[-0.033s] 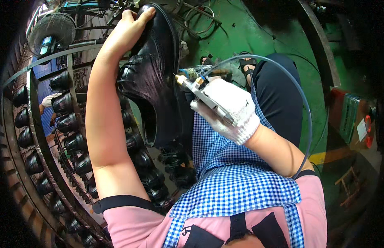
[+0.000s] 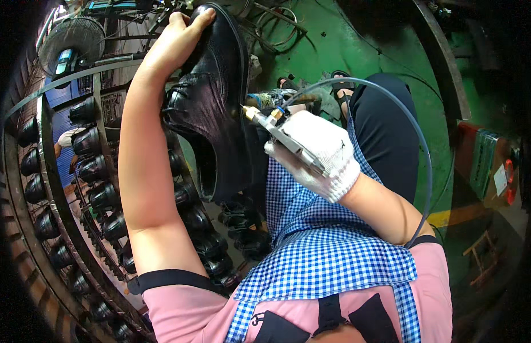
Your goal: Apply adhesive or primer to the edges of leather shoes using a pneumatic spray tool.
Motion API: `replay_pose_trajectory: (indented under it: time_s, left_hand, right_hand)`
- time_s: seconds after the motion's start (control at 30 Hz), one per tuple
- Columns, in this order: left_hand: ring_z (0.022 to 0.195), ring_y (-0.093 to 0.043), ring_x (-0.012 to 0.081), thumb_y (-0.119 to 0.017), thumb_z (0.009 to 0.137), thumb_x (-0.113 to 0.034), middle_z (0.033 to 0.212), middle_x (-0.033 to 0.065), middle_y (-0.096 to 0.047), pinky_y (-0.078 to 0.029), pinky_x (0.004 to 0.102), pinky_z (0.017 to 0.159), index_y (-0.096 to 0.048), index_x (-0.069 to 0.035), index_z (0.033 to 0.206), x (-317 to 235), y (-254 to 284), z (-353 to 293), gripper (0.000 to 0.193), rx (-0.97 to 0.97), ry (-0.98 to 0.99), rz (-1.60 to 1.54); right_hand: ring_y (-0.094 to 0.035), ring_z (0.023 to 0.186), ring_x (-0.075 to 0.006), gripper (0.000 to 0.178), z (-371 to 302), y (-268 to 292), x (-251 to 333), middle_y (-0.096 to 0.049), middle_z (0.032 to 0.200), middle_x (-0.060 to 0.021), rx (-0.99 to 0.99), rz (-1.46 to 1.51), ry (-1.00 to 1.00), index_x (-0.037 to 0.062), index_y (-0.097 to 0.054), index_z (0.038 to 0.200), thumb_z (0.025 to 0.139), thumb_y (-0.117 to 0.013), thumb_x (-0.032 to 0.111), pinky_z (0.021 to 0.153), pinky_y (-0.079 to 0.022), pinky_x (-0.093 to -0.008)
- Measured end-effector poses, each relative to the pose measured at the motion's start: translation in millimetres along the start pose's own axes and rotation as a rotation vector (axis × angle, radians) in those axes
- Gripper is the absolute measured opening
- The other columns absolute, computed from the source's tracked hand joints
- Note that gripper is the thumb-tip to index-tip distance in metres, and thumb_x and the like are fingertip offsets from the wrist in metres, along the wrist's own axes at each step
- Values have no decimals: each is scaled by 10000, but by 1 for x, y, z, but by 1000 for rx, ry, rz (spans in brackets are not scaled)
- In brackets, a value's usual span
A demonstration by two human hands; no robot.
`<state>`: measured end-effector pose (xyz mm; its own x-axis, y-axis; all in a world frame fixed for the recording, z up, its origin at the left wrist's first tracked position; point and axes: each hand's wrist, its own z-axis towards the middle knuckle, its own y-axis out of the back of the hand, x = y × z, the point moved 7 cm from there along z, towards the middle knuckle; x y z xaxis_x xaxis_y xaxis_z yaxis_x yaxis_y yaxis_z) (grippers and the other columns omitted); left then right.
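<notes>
My bare left hand (image 2: 184, 39) grips a black leather lace-up shoe (image 2: 215, 106) at its toe, the thumb over the tip. The shoe hangs toe up, its sole edge facing right and its opening low down. In my right hand (image 2: 322, 146), which wears a white knitted glove, is a small metal spray gun (image 2: 288, 142) with a brass nozzle. The nozzle points at the shoe's side, close to the sole edge; whether it touches, I cannot tell. From the gun a clear hose (image 2: 404, 106) arcs over my right forearm.
Curved metal racks (image 2: 45, 143) on the left carry rows of black shoes (image 2: 92, 168). A round fan (image 2: 85, 37) stands at the far left. Cables lie on the green floor (image 2: 334, 51). A red and green box (image 2: 482, 160) is at the right. A person's sandalled foot (image 2: 341, 86) shows ahead.
</notes>
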<state>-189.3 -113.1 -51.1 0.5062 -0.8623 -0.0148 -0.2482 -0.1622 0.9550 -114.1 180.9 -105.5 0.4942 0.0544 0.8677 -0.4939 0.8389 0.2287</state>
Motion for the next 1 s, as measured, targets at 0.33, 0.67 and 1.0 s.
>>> replay_pose_trajectory:
  time_s: [0.33,0.67,1.0]
  left_hand:
    - [1054,-581,310,-520,960,-564,1180,199,-557,-477,393,909,-462,-144,1395,42,9,3,608,-29,-53,-24]
    - [743,-501,99,-792,831,-196,919,7,-531,-440,252,673,-504,-53,1213,11,5,-229,499,-539,-32,-654]
    - [719,-599,383,-543,895,-143,817,246,-621,-477,419,672,-593,54,952,19,-49,-203,211,-102,187,-545]
  right_hand:
    - [-604,640,-240,155,-15,21,-6,-595,759,-89,-23,73,-63,40,-676,911,838,-760,147,577,-501,-330]
    - [-624,812,-312,338,-18,-23,-81,-611,877,-140,318,-234,-250,84,-653,1129,958,-554,358,719,-523,-391]
    - [-627,960,-335,436,-17,-75,-98,-637,1029,-182,483,-122,-233,106,-598,1286,974,-536,405,819,-508,-393]
